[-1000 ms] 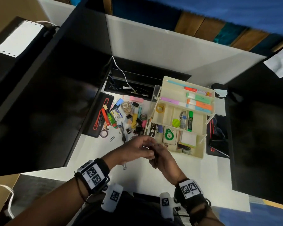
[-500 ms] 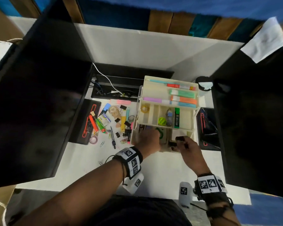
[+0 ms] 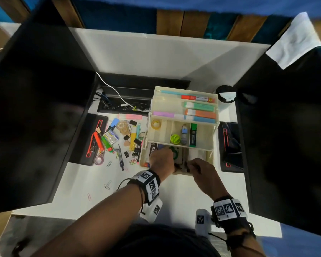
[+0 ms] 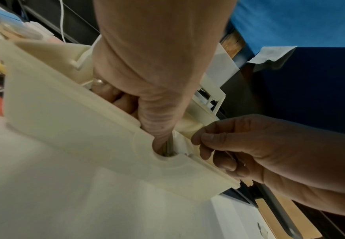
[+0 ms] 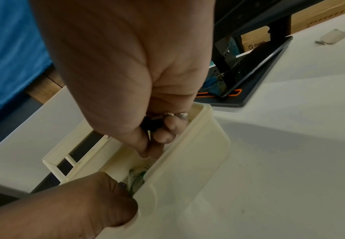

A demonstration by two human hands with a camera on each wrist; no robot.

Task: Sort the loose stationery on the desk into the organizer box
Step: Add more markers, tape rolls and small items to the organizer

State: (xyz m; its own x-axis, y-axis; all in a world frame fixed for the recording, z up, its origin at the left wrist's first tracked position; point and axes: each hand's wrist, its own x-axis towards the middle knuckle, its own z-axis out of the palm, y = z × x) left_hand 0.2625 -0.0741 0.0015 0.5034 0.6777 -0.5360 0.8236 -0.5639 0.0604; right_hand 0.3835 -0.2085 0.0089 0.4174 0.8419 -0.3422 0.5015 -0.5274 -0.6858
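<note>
A cream tiered organizer box (image 3: 144, 154) stands open mid-desk, with highlighters in its top tray and small items in the middle one. Both hands reach into its bottom tray. My left hand (image 3: 161, 160) curls its fingers inside the front wall (image 4: 85, 129), thumb in the notch, and holds a green-and-white pack (image 5: 136, 179) on edge. My right hand (image 3: 198, 167) pinches a black binder clip (image 5: 153, 122) with silver handles just inside the box wall (image 5: 187, 161). Loose stationery lies left of the box: an orange highlighter (image 3: 98, 139), tape rolls (image 3: 123, 125) and paper clips (image 3: 107, 184).
Black monitors flank the desk at the left (image 3: 35, 108) and right (image 3: 285, 136), their bases (image 3: 89, 141) (image 3: 230, 145) close beside the pile and the box. A cable slot (image 3: 122, 102) runs behind. A dark cup (image 3: 226, 93) stands behind the box on the right.
A second ago both hands were joined over the desk in front of the box. They have since moved forward into the bottom tray, the right one carrying the small black clip.
</note>
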